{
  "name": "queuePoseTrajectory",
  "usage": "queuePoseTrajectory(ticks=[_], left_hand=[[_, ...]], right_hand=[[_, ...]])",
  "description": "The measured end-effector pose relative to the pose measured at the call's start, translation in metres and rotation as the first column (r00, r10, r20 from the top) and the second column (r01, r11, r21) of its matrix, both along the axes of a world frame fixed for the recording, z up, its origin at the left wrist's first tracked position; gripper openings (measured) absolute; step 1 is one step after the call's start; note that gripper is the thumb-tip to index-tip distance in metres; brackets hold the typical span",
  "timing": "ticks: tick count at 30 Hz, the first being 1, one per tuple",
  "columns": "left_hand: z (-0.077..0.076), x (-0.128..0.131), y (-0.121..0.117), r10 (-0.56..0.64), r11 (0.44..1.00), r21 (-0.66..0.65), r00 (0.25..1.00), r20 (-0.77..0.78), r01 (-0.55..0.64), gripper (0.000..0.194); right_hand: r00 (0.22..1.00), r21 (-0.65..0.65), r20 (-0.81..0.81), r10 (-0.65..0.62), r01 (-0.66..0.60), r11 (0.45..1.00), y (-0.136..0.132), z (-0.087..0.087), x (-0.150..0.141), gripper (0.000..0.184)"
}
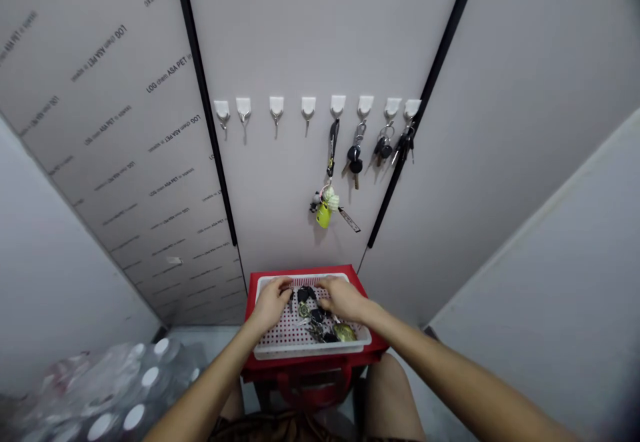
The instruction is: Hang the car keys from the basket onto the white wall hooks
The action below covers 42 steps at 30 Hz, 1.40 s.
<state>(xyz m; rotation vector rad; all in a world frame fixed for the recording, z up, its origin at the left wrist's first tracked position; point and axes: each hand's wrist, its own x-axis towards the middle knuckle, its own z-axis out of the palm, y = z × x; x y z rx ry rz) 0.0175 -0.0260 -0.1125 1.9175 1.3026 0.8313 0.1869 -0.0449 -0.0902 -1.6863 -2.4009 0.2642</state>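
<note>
Wall: hooks
Left hand, right hand: fingers bent — clamped or not, can't tell
Keys: crowded in basket — could snag

basket: smooth plastic | keys: metal, plastic | hooks: plastic, shiny metal | panel: smooth, matt

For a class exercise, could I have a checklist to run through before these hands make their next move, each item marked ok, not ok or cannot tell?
1. Basket rests on the red surface: ok.
2. Left hand and right hand at the basket: ok.
3. Keys in the basket lie apart: not ok, they are bunched.
4. Every hook loaded: not ok; only the four on the right bear things.
5. Either hand grips something: cannot tell; partly hidden.
</note>
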Motion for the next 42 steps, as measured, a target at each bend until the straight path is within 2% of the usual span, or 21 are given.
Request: queuePoseTrajectory(ticks=[2,5,8,13,20,24,26,29,32,35,37,39,42], left_hand=[[-0.01,-0.002,-0.002,-0.016,0.998,0.066,0.991,-0.134,0.025,0.029],[-0.02,0.0,-0.003,-0.068,0.99,0.101,0.959,-0.274,0.099,0.033],[-0.024,0.001,-0.002,-0.076,0.989,0.093,0.943,-0.324,0.112,0.036],[-0.022,0.001,-0.004,-0.082,0.991,0.072,0.933,-0.349,0.114,0.036],[-0.023,0.001,-0.007,-0.079,0.993,0.053,0.941,-0.329,0.102,0.03],[-0.014,0.001,-0.006,-0.107,0.991,0.072,0.989,-0.098,0.114,0.026],[-0.001,0.003,-0.002,-0.13,0.989,0.077,0.989,0.067,0.124,0.028],[0.03,0.01,0.01,-0.179,0.984,0.072,0.94,0.292,0.165,0.028],[0.071,0.021,0.025,-0.183,0.982,0.033,0.875,0.449,0.188,0.017],[0.116,0.034,0.037,-0.096,0.988,-0.039,0.797,0.597,0.149,0.013],[0.146,0.043,0.044,-0.057,0.993,-0.039,0.745,0.664,0.111,0.014],[0.172,0.05,0.05,-0.045,0.998,0.004,0.725,0.687,0.058,0.017],[0.201,0.058,0.063,-0.011,0.995,0.081,0.733,0.68,-0.06,0.027]], right_hand=[[0.997,-0.028,0.034,-0.064,0.065,0.997,-0.001,-0.018,-0.007,0.035],[0.99,-0.053,0.035,-0.14,0.141,0.989,0.005,-0.027,-0.017,0.033],[0.989,-0.072,-0.017,-0.148,0.146,0.987,0.011,-0.03,-0.024,0.029],[0.98,-0.045,-0.129,-0.153,0.148,0.988,0.013,-0.038,-0.028,0.023],[0.966,-0.043,-0.243,-0.084,0.076,0.996,0.013,-0.036,-0.031,0.018],[0.908,-0.08,-0.415,-0.055,0.024,0.997,0.014,-0.019,-0.032,0.012],[0.823,-0.105,-0.566,-0.045,-0.018,0.994,0.018,-0.001,-0.032,0.011],[0.629,-0.145,-0.774,-0.073,-0.064,0.987,0.027,0.039,-0.031,0.008],[0.418,-0.134,-0.902,-0.11,-0.027,0.991,0.039,0.092,-0.029,0.008],[0.271,-0.055,-0.96,-0.071,0.066,0.996,0.051,0.143,-0.028,0.007],[0.213,0.018,-0.977,-0.01,0.128,0.992,0.061,0.17,-0.026,0.008],[0.192,0.099,-0.979,0.063,0.188,0.977,0.072,0.19,-0.025,0.009],[0.241,0.211,-0.959,0.148,0.264,0.941,0.092,0.214,-0.024,0.008]])
